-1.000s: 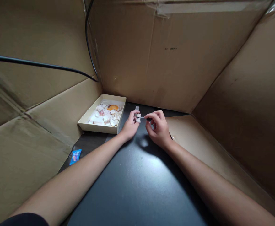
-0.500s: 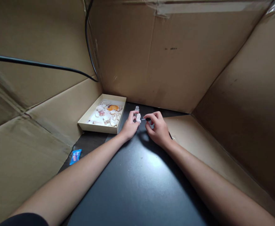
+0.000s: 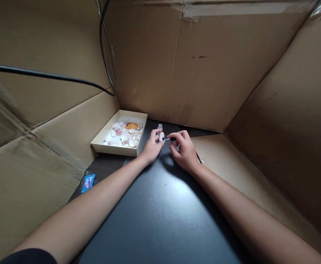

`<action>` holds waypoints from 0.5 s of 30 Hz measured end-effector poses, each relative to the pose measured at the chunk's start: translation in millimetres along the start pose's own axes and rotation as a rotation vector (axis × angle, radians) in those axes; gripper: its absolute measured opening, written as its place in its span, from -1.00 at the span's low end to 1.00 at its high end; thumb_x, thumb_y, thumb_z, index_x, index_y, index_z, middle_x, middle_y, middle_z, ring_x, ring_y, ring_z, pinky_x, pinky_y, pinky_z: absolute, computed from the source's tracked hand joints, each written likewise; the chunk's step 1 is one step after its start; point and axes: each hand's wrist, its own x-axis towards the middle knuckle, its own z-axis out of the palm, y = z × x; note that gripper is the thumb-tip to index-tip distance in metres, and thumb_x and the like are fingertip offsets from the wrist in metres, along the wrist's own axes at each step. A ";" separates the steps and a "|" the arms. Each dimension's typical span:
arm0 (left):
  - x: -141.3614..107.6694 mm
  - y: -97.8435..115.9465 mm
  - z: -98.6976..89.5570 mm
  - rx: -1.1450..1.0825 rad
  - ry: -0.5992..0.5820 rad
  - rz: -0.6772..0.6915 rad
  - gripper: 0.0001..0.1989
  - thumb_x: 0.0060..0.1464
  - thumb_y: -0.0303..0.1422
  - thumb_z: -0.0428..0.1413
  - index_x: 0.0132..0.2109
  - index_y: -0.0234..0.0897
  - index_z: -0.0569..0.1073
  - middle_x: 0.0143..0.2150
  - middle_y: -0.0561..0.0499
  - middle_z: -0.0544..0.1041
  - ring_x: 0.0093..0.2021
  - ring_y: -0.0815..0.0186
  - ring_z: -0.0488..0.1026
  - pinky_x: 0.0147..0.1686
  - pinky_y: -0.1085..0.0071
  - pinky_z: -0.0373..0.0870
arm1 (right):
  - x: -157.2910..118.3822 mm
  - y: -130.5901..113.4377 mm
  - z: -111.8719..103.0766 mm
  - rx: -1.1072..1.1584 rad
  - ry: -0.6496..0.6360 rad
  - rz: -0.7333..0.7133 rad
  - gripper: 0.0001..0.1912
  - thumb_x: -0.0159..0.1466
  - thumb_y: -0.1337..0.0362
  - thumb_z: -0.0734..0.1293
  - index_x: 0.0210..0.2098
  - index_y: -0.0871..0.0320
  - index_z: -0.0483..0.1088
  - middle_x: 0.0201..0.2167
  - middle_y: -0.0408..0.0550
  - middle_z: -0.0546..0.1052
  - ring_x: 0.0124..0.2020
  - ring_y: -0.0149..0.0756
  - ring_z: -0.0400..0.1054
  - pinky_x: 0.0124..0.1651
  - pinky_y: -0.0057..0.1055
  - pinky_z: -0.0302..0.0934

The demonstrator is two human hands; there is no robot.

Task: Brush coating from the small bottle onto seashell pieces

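Observation:
My left hand [image 3: 152, 147] pinches a small pale, patterned object [image 3: 162, 136] over the back part of the dark table. Just behind that object, by my left fingertips, is a small clear bottle [image 3: 159, 127]. A small black-handled applicator [image 3: 172, 139] is held between the thumb and fingers of my right hand [image 3: 185, 149]; its thin light tip points left and meets the pale object's lower right side. A dark spot shows on the pale object near the tip.
At the back left stands a cream tray [image 3: 113, 150] with several shells. A blue packet [image 3: 88, 183] lies by my left forearm. Cardboard walls [image 3: 199, 80] surround the dark table [image 3: 152, 220], and black cables [image 3: 53, 76] run at the upper left. Flat cardboard [image 3: 232, 168] lies right.
The applicator's tip now meets the pale object, which has turned slightly and shows a dark spot. Both arms have hardly moved.

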 end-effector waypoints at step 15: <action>0.9 -4.0 -1.1 0.008 -0.004 -0.010 -0.53 -0.02 -0.55 -0.01 0.06 -0.21 0.16 -0.32 0.12 0.39 -0.52 0.55 0.19 -0.45 0.55 0.15 | 0.7 -0.8 -0.9 0.044 -0.012 0.023 -0.79 0.23 0.33 0.25 -0.13 0.07 0.39 -0.28 -0.10 0.34 -0.44 -0.41 0.27 -0.35 -0.43 0.22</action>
